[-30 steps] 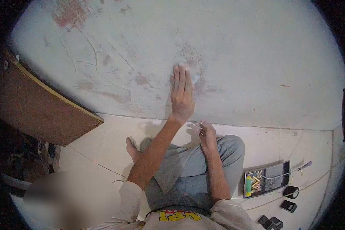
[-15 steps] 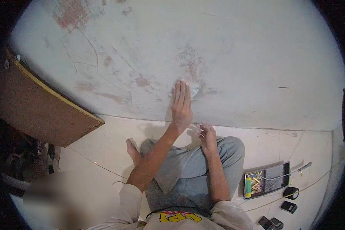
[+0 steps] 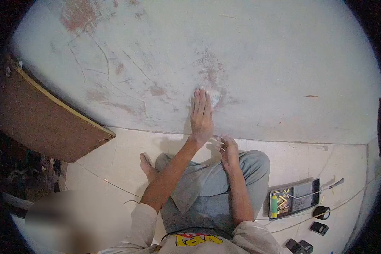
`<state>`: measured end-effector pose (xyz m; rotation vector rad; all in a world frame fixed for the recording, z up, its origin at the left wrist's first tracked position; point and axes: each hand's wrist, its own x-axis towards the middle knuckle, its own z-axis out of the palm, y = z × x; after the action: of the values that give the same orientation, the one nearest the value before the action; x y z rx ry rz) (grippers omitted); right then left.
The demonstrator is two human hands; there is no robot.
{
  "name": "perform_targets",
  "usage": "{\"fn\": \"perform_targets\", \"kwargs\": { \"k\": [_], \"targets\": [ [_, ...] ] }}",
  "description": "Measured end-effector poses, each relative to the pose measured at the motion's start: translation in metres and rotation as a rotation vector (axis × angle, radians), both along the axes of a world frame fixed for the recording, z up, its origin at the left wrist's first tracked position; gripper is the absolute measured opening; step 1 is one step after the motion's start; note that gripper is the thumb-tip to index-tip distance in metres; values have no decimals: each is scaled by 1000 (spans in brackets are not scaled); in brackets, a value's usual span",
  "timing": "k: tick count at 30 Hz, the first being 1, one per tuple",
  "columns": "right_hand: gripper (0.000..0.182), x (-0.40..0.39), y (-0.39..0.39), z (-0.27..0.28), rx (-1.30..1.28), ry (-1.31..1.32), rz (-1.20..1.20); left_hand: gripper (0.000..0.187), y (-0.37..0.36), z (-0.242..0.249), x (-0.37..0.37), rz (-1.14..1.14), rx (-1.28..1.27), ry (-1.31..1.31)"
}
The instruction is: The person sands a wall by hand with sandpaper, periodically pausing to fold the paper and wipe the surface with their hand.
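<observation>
My left hand (image 3: pixel 202 116) lies flat against the scuffed white wall (image 3: pixel 266 63), fingers straight and close together. Under its fingers is a small pale sheet with print on its back, which looks like sandpaper (image 3: pixel 215 100); its right edge shows and the remainder is hidden. Reddish-brown worn patches surround that spot. Lower and to the right, my right hand (image 3: pixel 228 150) hovers by my bent right knee, near the foot of the wall. Its fingers are loosely bent and apart, with nothing visible in them.
A brown board (image 3: pixel 51 114) with a yellow edge leans at the left. On the tiled floor at right lies a black tray (image 3: pixel 296 199) holding a roller, a green-and-yellow tube and small yellowish pieces. Black tape (image 3: pixel 321 213) and small dark boxes (image 3: pixel 318 228) sit nearby. A cable crosses there.
</observation>
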<state>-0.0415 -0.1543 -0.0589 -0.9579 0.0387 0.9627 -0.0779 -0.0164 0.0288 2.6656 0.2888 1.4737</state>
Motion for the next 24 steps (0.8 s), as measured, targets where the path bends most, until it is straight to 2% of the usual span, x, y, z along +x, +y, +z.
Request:
{"fn": "perform_targets", "kwargs": {
  "k": [4,8,9,13,17,19,21,24],
  "targets": [
    [22,2,-1,5,16,10,-18,48,0,16,8,21,-17,-2],
    [19,0,-1,11,19,-3,-36,53,0,104,25,8,93,-116],
    [19,-1,-1,12,19,0,-33,54,0,114,27,6,137,-146],
    [18,-1,-3,16,31,14,-17,52,4,99,29,12,158,-169],
    [18,0,-1,-3,55,30,-63,48,2,18,8,24,72,-3],
    [21,-1,-2,1,36,11,-45,48,-5,-3,0,29,39,24],
    [24,-1,-2,8,17,-11,-26,48,-1,-9,2,36,6,49],
    [19,-1,-3,20,43,36,-31,50,5,39,15,36,82,-48]
  ]
}}
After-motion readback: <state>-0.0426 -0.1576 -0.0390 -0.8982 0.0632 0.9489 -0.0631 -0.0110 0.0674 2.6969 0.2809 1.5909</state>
